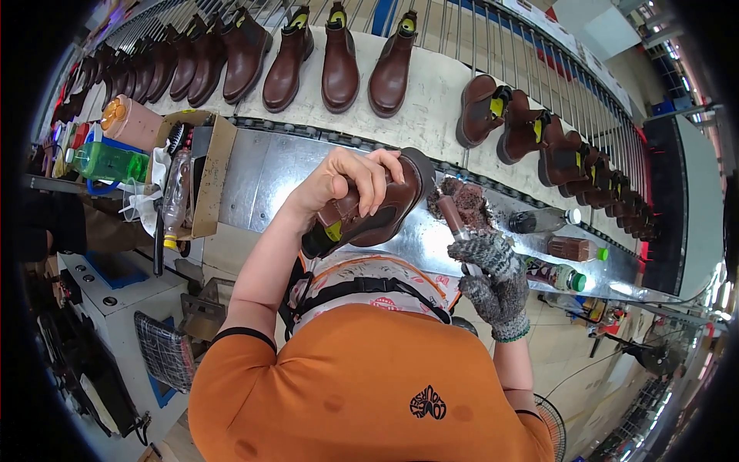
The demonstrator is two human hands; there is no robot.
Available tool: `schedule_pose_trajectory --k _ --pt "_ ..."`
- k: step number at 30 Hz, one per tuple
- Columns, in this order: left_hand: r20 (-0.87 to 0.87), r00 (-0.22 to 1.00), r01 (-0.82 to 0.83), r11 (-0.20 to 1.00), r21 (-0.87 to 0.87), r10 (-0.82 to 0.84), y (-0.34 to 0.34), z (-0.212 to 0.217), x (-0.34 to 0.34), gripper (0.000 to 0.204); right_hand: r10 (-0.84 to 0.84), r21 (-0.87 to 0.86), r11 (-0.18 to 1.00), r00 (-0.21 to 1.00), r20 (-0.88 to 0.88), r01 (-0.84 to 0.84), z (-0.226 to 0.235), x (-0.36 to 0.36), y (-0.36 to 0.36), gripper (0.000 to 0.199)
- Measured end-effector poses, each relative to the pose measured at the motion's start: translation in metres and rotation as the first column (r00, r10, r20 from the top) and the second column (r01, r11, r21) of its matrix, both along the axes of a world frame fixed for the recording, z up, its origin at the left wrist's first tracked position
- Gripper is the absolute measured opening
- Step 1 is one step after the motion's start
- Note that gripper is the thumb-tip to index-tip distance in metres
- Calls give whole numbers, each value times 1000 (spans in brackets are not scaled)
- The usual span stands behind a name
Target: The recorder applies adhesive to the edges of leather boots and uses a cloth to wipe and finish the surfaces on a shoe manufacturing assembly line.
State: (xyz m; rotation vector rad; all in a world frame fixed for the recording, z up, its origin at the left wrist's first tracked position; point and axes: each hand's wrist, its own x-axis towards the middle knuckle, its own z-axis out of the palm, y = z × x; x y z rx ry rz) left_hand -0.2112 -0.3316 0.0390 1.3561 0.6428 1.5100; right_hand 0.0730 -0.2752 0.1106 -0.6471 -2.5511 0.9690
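Metal bench (258,173) below: left hand (348,182) grips boot (390,214), gloved right hand (495,279) clasps brownish tool (452,215)

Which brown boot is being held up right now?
The brown boot in the bare left hand. It's the only one off the white belt; the other boots all rest there.

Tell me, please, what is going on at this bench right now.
The person's bare left hand holds a brown boot tilted above the metal worktop. The gloved right hand grips a slim tool, its brown end by a brown-stained clump. More brown boots line the pale belt beyond.
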Motion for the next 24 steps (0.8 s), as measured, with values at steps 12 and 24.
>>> schedule_pose_trajectory --k 12,24 --pt "6 999 37 999 -36 -36 -2 2 0 69 9 -7 1000 996 84 -9 -2 -7 2 45" --pt "-11 1000 10 1000 -13 -10 -3 -2 -11 70 55 54 997 998 24 -57 -7 -19 6 24"
